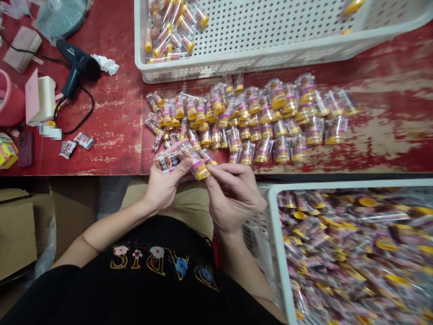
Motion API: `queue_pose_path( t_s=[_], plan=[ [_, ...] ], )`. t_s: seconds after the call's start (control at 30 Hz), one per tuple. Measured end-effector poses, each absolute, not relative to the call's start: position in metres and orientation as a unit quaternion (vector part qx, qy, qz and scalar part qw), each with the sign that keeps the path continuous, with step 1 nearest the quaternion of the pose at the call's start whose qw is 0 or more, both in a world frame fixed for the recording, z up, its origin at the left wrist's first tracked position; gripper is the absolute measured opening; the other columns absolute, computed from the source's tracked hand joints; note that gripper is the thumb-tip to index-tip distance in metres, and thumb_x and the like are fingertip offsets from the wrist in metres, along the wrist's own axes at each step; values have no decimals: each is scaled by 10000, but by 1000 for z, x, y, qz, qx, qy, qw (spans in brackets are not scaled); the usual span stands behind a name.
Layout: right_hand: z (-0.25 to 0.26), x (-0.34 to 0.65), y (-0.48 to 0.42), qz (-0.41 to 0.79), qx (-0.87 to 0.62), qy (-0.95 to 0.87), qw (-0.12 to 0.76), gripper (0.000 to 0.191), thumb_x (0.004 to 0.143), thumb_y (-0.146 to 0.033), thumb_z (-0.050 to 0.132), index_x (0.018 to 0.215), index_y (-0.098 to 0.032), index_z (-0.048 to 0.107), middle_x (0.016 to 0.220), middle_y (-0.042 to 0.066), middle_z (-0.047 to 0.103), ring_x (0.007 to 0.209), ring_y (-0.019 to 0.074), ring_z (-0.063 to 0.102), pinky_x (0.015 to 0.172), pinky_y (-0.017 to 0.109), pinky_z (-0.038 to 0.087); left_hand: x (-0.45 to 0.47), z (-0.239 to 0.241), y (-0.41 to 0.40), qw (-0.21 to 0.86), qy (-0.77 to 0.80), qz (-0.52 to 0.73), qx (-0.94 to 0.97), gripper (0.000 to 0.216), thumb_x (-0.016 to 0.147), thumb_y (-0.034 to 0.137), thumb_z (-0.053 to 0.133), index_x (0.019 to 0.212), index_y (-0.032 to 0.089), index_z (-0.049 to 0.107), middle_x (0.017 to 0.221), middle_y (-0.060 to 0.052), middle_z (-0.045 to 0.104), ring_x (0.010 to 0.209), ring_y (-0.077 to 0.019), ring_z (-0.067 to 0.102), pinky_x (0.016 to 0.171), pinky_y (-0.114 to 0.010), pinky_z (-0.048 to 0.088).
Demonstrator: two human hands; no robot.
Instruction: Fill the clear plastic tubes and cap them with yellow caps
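My left hand [164, 183] is closed on a small stack of printed paper labels [168, 160], thumb pressed on top. My right hand [232, 194] pinches a small clear tube with a yellow cap and a purple label [196, 163], which my left fingers also touch. Both hands are at the near edge of the red table [115, 117], just in front of a heap of the same tubes [250, 119] lying on it.
A white perforated basket [270, 63] at the back holds several tubes in its left corner. Another white basket [280, 253] at lower right is full of tubes. A black heat gun [76, 65], small boxes and loose labels [76, 145] lie at left. Cardboard boxes [16, 230] stand below.
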State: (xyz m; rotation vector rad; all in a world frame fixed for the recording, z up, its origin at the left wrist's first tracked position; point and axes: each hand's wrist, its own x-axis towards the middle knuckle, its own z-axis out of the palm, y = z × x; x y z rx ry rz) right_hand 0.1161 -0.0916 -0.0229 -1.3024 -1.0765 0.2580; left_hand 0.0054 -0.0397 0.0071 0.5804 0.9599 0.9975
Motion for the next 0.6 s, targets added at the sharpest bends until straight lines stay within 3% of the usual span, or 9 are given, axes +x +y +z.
queue_pose_path(
  t_s=[0.23, 0.37, 0.47, 0.6],
  plan=[
    [-28, 115, -94, 122, -578, -466, 659, 374, 789, -63, 772, 1070, -309, 785, 915, 6, 712, 820, 120, 682, 747, 284, 583, 8, 5, -37, 739, 442, 439, 256, 716, 666, 380, 898, 1328, 290, 639, 1104, -47, 758, 1002, -221, 730, 883, -364, 604],
    [-37, 128, -81, 158, -597, -408, 672, 245, 826, -136, 750, 1022, -275, 799, 894, 12, 694, 796, 119, 670, 694, 266, 564, 10, 3, -30, 771, 426, 417, 223, 675, 742, 399, 848, 1350, 234, 605, 1151, -100, 754, 1051, -255, 733, 928, -408, 591],
    [-57, 163, -48, 83, -628, -352, 689, 162, 837, -229, 741, 986, -223, 805, 895, 35, 668, 760, 126, 643, 644, 270, 533, 10, 1, -21, 790, 427, 403, 177, 501, 863, 369, 736, 1306, 165, 620, 1090, -138, 769, 1038, -260, 742, 943, -413, 584],
    [-86, 224, -4, -17, -670, -364, 647, 178, 827, -312, 717, 909, -176, 796, 883, 61, 641, 836, 166, 629, 725, 323, 556, 2, -1, -15, 778, 453, 411, 143, 333, 939, 251, 619, 1248, 132, 649, 1031, -142, 779, 995, -244, 755, 949, -402, 584]
  ],
)
